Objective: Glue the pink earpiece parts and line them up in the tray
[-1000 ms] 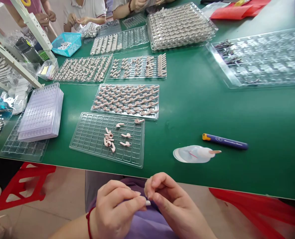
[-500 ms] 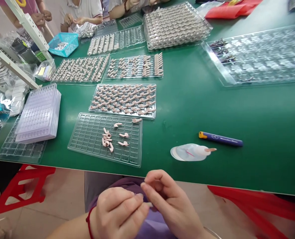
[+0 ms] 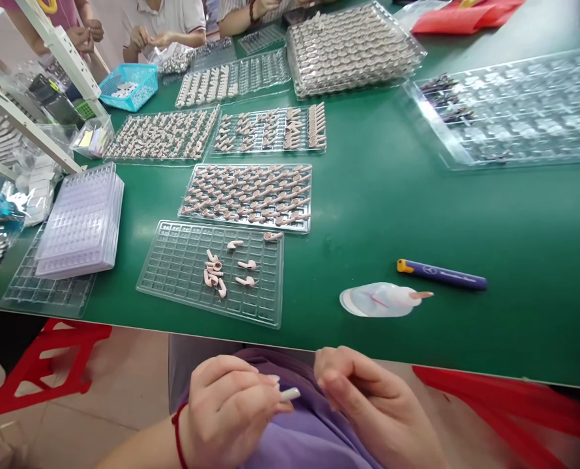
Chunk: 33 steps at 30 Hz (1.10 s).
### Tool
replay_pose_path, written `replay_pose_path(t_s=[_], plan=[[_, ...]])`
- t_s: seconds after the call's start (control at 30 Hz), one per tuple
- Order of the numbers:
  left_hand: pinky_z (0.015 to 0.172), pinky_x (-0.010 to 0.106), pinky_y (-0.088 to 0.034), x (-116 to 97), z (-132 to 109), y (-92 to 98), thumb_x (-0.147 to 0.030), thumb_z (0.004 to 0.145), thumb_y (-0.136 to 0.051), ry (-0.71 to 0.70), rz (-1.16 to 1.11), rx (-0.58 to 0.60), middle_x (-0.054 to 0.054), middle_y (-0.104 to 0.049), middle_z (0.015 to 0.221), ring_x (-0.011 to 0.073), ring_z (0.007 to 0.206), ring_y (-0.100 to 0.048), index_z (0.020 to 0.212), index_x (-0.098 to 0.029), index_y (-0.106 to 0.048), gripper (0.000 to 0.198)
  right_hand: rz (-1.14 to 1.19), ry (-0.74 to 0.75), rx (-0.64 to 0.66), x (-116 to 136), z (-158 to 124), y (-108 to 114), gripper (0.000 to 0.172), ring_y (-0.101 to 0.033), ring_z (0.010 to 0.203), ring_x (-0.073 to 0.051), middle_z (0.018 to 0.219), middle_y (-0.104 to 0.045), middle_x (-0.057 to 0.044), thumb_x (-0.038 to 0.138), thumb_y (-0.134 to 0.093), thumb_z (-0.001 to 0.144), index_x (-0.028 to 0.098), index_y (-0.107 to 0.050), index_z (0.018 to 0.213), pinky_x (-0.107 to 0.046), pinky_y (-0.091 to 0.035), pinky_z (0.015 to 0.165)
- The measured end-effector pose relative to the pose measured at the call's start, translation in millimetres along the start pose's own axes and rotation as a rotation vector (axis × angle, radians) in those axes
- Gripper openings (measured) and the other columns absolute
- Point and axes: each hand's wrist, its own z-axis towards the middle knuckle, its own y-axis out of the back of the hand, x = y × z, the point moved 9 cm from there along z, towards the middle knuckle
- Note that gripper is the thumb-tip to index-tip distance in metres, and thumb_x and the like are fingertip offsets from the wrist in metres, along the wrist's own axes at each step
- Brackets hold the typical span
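Note:
My left hand (image 3: 226,407) is below the table edge, over my lap, with its fingers pinched on a small pale earbud-shaped part (image 3: 289,393) whose tip sticks out to the right. My right hand (image 3: 368,404) is a little to the right of it, apart from the part, fingers curled in; whether anything is in them is hidden. On the green table (image 3: 417,215) just ahead lies a clear grid tray (image 3: 173,270) holding several loose pink parts (image 3: 216,270). Behind it sits a tray full of pink parts (image 3: 248,195).
A blue pen-like tool (image 3: 441,275) and a clear plastic piece (image 3: 378,301) lie at the right front. More filled trays (image 3: 353,49) and a stack of trays (image 3: 82,221) stand farther back and left. Other people's hands (image 3: 146,36) work at the far end. A red stool (image 3: 50,365) stands at the left.
My hands were together on the small part. My right hand has since drawn away to the right, leaving the part in my left fingers.

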Motion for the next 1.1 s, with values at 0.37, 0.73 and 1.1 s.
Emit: replay_pose_path(t_s=[0.37, 0.73, 1.1], plan=[[0.067, 0.027, -0.058, 13, 2, 3.8, -0.017, 0.088, -0.070, 0.161, -0.086, -0.090, 0.004, -0.074, 0.078, 0.0144, 0.069, -0.066, 0.102, -0.016, -0.064, 0.015, -0.072, 0.370, 0.051, 38, -13, -13, 0.017, -0.069, 0.085, -0.016, 0.086, -0.076, -0.003, 0.020, -0.058, 0.095, 0.029, -0.062, 0.108, -0.025, -0.062, 0.075], [0.067, 0.027, -0.055, 20, -1, -2.5, -0.014, 0.086, -0.070, 0.227, -0.184, -0.059, 0.004, -0.073, 0.078, 0.0153, 0.072, -0.064, 0.097, -0.018, -0.069, 0.012, -0.137, 0.376, 0.094, 33, -13, -18, 0.017, -0.071, 0.094, -0.013, 0.092, -0.076, -0.002, 0.018, -0.053, 0.097, 0.029, -0.058, 0.110, -0.020, -0.060, 0.081], [0.056, 0.024, -0.057, 121, 71, -15.9, -0.030, 0.073, -0.083, 0.488, -0.382, 0.003, 0.003, -0.070, 0.074, 0.0148, 0.063, -0.068, 0.075, -0.017, -0.076, 0.015, -0.362, 0.528, -0.352, 34, -18, 44, 0.030, -0.073, 0.092, -0.013, 0.098, -0.076, -0.003, 0.003, -0.056, 0.087, 0.023, -0.061, 0.109, -0.020, -0.057, 0.087]])
